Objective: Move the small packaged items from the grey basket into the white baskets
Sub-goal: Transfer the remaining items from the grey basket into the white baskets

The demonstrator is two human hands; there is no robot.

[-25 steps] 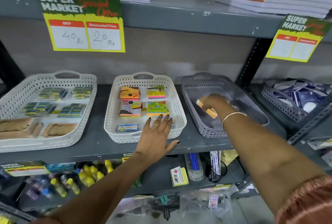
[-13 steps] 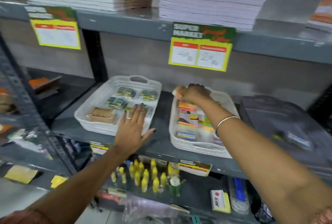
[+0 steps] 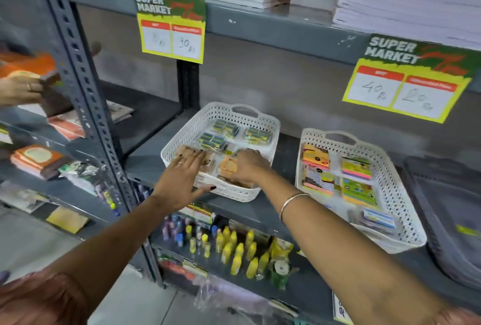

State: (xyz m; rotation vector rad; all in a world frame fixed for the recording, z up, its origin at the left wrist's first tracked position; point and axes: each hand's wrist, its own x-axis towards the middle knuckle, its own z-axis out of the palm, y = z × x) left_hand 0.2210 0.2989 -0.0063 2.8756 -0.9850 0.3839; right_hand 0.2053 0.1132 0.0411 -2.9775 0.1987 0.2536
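The right hand (image 3: pixel 247 165) reaches into the near end of the left white basket (image 3: pixel 182 139), fingers curled down on a tan packet (image 3: pixel 228 167); whether it grips the packet or only presses on it cannot be told. The left hand (image 3: pixel 182 181) lies flat and spread over that basket's near rim, fingertips touching the brown packets (image 3: pixel 191 155) inside, holding nothing. Further back in this basket lie green and yellow wrapped packs (image 3: pixel 226 129). Right of it on the same shelf stands the second white basket (image 3: pixel 390 176), filled with orange, pink and green note pads (image 3: pixel 356 168) and a small blue packet (image 3: pixel 378 218). Further right, the grey basket (image 3: pixel 447 210) is blurred and cut by the frame edge; its contents cannot be made out.
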